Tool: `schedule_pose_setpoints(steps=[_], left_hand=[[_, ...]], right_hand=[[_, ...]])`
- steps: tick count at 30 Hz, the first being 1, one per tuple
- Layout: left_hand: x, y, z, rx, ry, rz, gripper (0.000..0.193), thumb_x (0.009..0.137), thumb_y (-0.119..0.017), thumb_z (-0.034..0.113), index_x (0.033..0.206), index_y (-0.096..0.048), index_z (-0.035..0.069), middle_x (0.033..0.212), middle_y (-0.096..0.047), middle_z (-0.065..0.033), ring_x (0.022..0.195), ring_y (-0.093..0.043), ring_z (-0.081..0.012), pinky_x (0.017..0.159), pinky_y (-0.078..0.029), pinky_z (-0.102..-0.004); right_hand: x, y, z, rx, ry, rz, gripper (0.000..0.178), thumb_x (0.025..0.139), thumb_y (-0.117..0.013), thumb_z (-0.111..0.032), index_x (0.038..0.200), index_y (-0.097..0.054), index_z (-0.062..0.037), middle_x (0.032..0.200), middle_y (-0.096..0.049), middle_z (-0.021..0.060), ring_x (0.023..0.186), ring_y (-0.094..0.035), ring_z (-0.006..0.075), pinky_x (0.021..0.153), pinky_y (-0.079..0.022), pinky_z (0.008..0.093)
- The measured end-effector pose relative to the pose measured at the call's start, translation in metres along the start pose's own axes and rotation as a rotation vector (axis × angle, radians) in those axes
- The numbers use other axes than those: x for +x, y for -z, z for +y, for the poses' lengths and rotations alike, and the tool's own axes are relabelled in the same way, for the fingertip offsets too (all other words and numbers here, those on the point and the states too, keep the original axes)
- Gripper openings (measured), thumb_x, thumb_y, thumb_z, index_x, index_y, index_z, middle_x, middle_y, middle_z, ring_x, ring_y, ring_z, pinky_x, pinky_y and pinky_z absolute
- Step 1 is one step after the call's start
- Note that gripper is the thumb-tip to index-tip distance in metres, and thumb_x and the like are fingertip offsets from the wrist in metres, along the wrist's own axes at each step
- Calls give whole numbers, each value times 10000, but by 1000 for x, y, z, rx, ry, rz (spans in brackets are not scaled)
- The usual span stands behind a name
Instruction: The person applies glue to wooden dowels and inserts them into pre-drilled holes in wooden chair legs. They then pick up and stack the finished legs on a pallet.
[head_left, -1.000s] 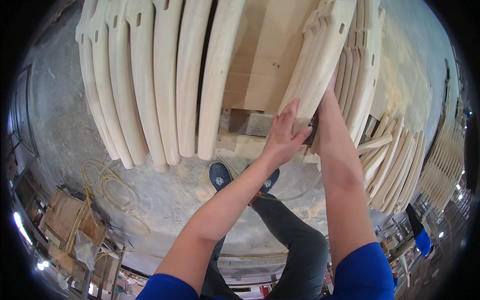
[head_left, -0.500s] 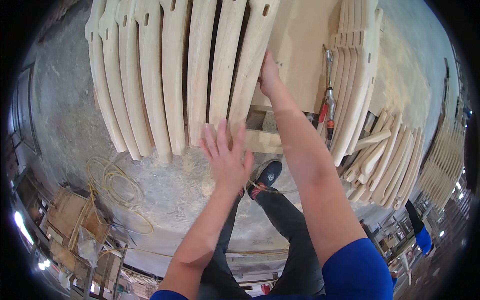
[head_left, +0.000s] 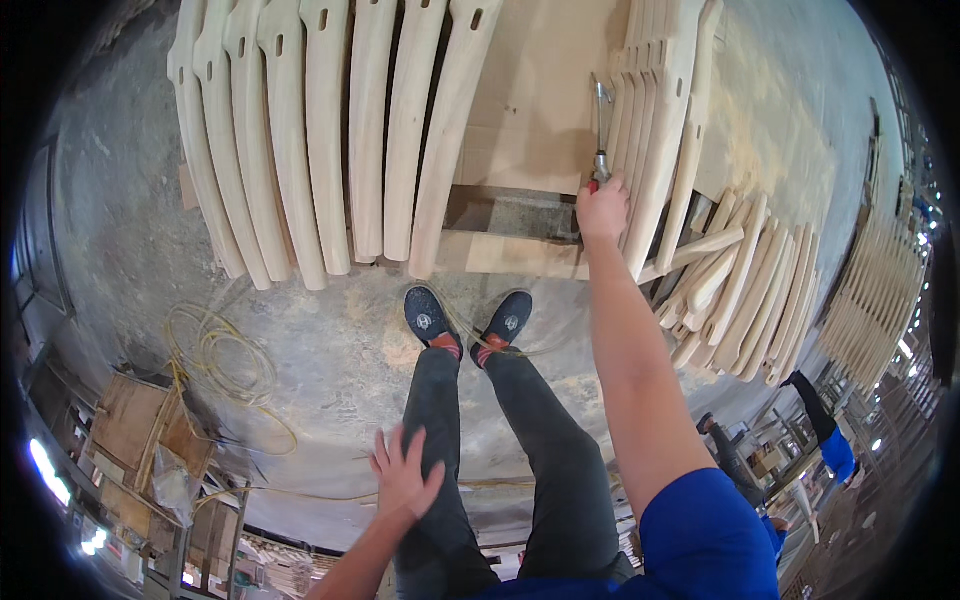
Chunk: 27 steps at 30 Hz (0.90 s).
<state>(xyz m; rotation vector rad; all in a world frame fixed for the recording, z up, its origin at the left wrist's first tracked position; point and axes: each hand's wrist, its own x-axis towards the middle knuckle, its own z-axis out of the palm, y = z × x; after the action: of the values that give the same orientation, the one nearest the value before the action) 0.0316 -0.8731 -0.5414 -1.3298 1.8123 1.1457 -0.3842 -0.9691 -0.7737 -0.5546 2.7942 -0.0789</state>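
Right hand (head_left: pixel 604 210) curls; left hand (head_left: pixel 407 480) (spread wide) hovers.

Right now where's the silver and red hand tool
Right of centre in the head view, the tool is in the right hand's grip, just left of the stacked wooden pieces.

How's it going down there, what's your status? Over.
Right hand around tool. Left hand open, empty, above left leg. Wood close along tool's right side.
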Motion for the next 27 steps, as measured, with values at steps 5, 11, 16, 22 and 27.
schedule_pose_setpoints(steps=[5,11,16,22,27], left_hand=[[-31,-16,2,0,-117,162,352,708,-645,248,1046,-611,159,1133,-536,-64,1137,-433,-318,962,-331,-461],[-31,-25,-8,-76,-98,153,235,730,-624,263,941,-629,159,1069,-555,-11,1094,-465,-261,938,-346,-444],[-28,-27,-7,-91,-142,169,199,709,-629,221,892,-626,145,1006,-569,-22,1062,-474,-269,893,-377,-436],[-35,-41,-4,-47,-124,210,162,714,-613,219,853,-629,137,958,-582,-23,1019,-486,-262,853,-385,-427],[-34,-43,2,8,-44,151,182,745,-578,258,859,-641,132,980,-592,-38,1024,-489,-258,873,-378,-436]], right_hand=[[-12,-21,5,-46,-66,-40,452,752,-622,-272,1118,-528,-23,1187,-487,181,1094,-498,381,913,-432,458],[-18,-34,25,-17,90,-442,415,751,-642,-317,1040,-605,-21,886,-617,205,907,-596,355,826,-455,454],[-47,-24,39,199,92,-639,362,735,-615,-279,998,-595,-32,809,-650,187,686,-637,285,583,-492,396],[-128,51,24,1010,-406,-1579,329,888,-556,-278,1182,-487,-148,777,-545,43,429,-428,113,377,-335,236],[-177,84,47,1302,-800,-1233,318,928,-489,-422,1095,-507,-152,837,-561,57,475,-458,121,400,-347,243]])
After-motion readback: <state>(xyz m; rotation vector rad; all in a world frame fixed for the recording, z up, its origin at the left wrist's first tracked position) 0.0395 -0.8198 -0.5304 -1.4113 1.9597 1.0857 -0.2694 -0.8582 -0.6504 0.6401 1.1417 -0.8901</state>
